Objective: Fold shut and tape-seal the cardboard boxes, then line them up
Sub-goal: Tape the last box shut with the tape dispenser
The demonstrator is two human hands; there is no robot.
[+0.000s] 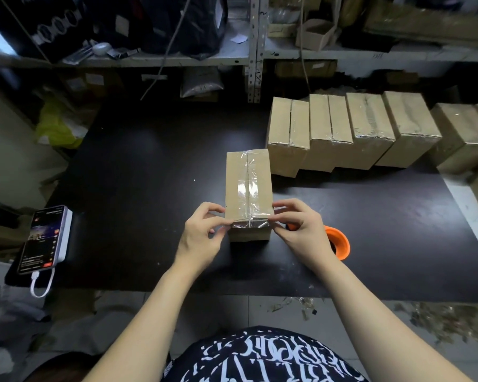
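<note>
The box (247,186) sits on the worktop (138,166) with the taped row (342,128) just behind it, and at its near edge the left hand (202,235) and right hand (295,227) each have a pinching grip on the tape (250,223) (pull it tight, then rub it flat).

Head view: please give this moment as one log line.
step: sealing box | left hand: pinches tape at near edge | right hand: pinches tape | sealed boxes: row at back right
</note>
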